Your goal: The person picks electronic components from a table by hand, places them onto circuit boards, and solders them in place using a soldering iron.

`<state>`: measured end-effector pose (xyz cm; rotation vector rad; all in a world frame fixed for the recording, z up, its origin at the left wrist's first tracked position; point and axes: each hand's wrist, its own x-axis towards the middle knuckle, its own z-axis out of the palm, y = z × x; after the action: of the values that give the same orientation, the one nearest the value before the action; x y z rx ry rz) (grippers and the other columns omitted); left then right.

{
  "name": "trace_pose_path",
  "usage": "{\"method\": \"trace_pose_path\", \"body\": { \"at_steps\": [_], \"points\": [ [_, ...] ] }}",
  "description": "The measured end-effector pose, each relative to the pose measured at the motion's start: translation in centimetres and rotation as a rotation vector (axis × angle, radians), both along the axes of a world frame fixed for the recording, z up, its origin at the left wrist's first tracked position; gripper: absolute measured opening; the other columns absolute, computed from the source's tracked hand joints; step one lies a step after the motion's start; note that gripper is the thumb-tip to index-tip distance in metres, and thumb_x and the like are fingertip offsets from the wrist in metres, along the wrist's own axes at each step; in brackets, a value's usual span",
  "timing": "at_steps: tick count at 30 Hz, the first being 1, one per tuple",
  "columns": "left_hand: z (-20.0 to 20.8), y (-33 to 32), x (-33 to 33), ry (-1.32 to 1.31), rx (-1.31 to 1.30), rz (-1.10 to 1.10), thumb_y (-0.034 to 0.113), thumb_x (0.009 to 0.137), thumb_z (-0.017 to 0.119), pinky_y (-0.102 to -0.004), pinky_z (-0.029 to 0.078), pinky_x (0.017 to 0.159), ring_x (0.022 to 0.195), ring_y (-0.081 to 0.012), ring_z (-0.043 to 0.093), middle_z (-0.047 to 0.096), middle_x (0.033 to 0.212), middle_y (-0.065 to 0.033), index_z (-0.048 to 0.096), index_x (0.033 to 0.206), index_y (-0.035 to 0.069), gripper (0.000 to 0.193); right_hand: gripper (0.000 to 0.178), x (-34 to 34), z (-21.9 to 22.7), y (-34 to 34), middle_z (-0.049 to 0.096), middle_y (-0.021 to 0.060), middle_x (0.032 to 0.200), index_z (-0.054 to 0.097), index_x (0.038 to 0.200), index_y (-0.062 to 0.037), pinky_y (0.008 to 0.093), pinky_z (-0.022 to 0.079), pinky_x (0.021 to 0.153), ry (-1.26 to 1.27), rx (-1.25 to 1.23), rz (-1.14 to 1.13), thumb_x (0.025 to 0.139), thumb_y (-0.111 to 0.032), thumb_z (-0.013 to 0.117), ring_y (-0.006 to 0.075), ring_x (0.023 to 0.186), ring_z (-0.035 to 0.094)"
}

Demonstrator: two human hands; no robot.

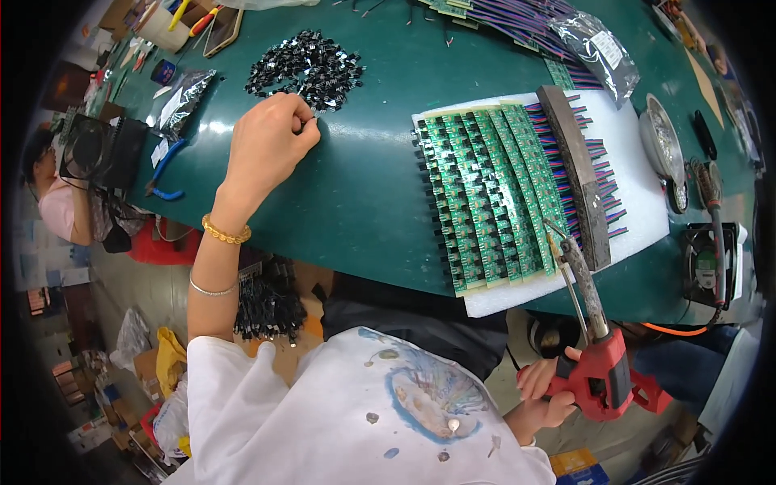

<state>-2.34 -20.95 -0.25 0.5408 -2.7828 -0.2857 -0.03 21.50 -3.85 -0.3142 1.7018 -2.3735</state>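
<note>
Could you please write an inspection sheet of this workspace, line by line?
Surface: dark green table top, with a white foam pad at its right.
Job's things: pile of small black electronic parts; overlapping rows of green circuit boards on the pad; grey metal bar across their coloured wires.
Clutter: blue-handled pliers, clear plastic bags, round metal dish.
Grippers: left hand pinches parts at the pile's edge; right hand grips a red soldering gun, tip near the boards.
Cables: orange cord by the gun; multicoloured wire bundle at the far edge.
Surroundings: another person at left; boxes on the floor.
</note>
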Motion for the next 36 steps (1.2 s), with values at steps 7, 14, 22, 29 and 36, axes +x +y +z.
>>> {"method": "trace_pose_path", "body": {
  "at_steps": [7, 14, 22, 29, 36],
  "points": [
    [0.7, 2.0, 0.8, 0.096, 0.107, -0.07, 0.005, 0.077, 0.065, -0.0254, 0.043, 0.059, 0.063, -0.012, 0.053, 0.058, 0.07, -0.0042, 0.059, 0.079, -0.001, 0.009, 0.077, -0.2, 0.0, -0.1, 0.044, 0.0019, 0.052, 0.034, 0.133, 0.0015, 0.0318, 0.04, 0.046, -0.005, -0.012, 0.019, 0.085, -0.053, 0.062, 0.0153, 0.042, 0.045],
    [3.5, 14.2, 2.2, -0.063, 1.268, -0.544, -0.001, 0.071, 0.07, -0.0204, 0.042, 0.053, 0.059, -0.0055, 0.052, 0.059, 0.071, -0.001, 0.064, 0.079, 0.002, 0.011, 0.065, -1.0, 1.6, -4.5, 0.059, 0.0119, 0.071, 0.03, 0.135, 0.0007, 0.0247, 0.043, 0.046, 0.07, 0.226, -0.099, 0.085, -0.015, 0.068, 0.0117, 0.049, 0.049],
    [2.8, 18.2, 1.5, -0.329, 1.43, -0.645, -0.004, 0.071, 0.07, -0.0208, 0.044, 0.056, 0.062, -0.0068, 0.052, 0.061, 0.078, -0.0032, 0.064, 0.085, 0.0, 0.016, 0.021, -1.7, 4.5, -5.3, 0.059, 0.0015, 0.071, 0.064, 0.099, -0.0036, 0.0245, 0.042, 0.057, -0.022, 0.231, 0.016, 0.08, 0.004, 0.065, 0.0107, 0.065, 0.057],
    [2.2, 20.0, 2.4, -0.089, 1.286, -0.574, -0.002, 0.072, 0.071, -0.024, 0.046, 0.055, 0.063, -0.0115, 0.055, 0.06, 0.077, -0.0049, 0.064, 0.088, 0.0, 0.017, 0.018, -1.8, 3.3, -3.7, 0.064, 0.0041, 0.077, 0.061, 0.094, -0.0031, 0.0252, 0.047, 0.066, 0.089, 0.46, 0.035, 0.078, 0.0, 0.067, 0.013, 0.068, 0.061],
    [-0.4, 20.6, 2.6, 0.523, 0.472, -0.906, 0.002, 0.058, 0.068, -0.0266, 0.047, 0.051, 0.061, -0.0188, 0.054, 0.058, 0.079, -0.0098, 0.063, 0.088, -0.005, 0.031, 0.07, -1.6, 2.6, -3.5, 0.066, 0.0035, 0.078, 0.024, 0.134, 0.0, 0.0236, 0.046, 0.071, 0.041, 0.228, 0.052, 0.079, 0.002, 0.067, 0.0091, 0.068, 0.06]
  ]
}}
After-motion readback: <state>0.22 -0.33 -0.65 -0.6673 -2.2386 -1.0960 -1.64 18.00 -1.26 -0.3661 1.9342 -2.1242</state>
